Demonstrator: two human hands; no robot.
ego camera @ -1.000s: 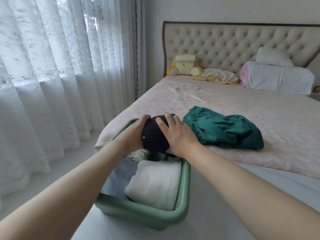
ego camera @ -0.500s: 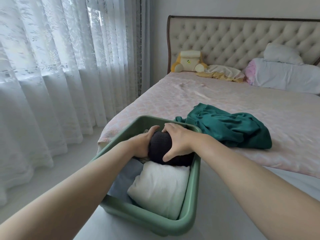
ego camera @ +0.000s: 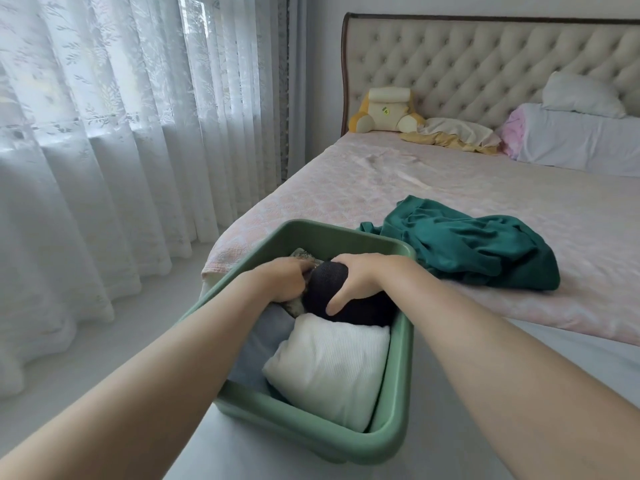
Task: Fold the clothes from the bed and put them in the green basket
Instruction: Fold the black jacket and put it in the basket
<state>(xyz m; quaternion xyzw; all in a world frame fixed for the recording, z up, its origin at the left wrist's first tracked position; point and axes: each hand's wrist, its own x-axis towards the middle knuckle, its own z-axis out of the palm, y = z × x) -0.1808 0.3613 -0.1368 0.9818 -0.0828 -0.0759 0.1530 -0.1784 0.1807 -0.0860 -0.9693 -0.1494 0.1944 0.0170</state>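
Note:
The green basket [ego camera: 346,233] stands at the foot corner of the bed. Inside it a folded black garment [ego camera: 329,282] sits at the far end, and both hands are on it. My right hand [ego camera: 360,278] curls over its top and right side, thumb down its front. My left hand [ego camera: 287,280] grips its left side, against a patterned folded piece [ego camera: 299,253]. A folded white ribbed garment [ego camera: 332,365] fills the near right of the basket, with a grey-blue one [ego camera: 258,344] at its left. A crumpled dark green garment [ego camera: 471,247] lies unfolded on the bed, just right of the basket.
The pink bedspread [ego camera: 415,174] stretches to a tufted headboard [ego camera: 467,67]. A yellow plush toy [ego camera: 384,112], a yellow-cream cloth [ego camera: 453,135] and white pillows [ego camera: 575,133] lie at the head. Lace curtains [ego camera: 104,133] hang along the left, with pale floor below them.
Both hands have lowered the black garment from above the basket's far rim down into the basket, behind the white one. The green garment has not moved.

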